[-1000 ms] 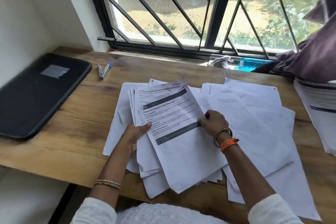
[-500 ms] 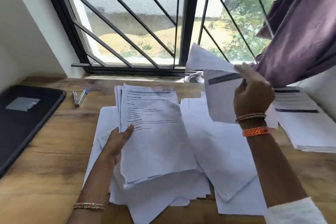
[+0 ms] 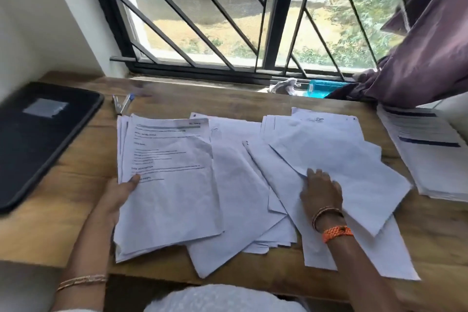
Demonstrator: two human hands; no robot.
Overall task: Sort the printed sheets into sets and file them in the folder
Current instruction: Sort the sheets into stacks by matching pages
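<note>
Left hand point(image 3: 119, 195) gripped my unsorted stack point(image 3: 167, 185) beside the folder point(image 3: 38, 142), thumb on top to keep it squared, while right hand point(image 3: 321, 192) pressed flat, fingers spread, pinning loose face-down sheets point(image 3: 349, 170) farther from that folder.

White sheets point(image 3: 243, 185), black folder point(image 3: 38, 139), purple curtain point(image 3: 417, 58).

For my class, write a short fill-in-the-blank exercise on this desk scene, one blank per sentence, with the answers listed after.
1. The left hand holds a stack of printed sheets with its ____ on top.
2. The right hand rests flat on sheets lying face ____.
3. The black folder lies at the desk's ____ end.
4. The pens lie between the folder and the ____.

Answers: thumb; down; left; window
</note>
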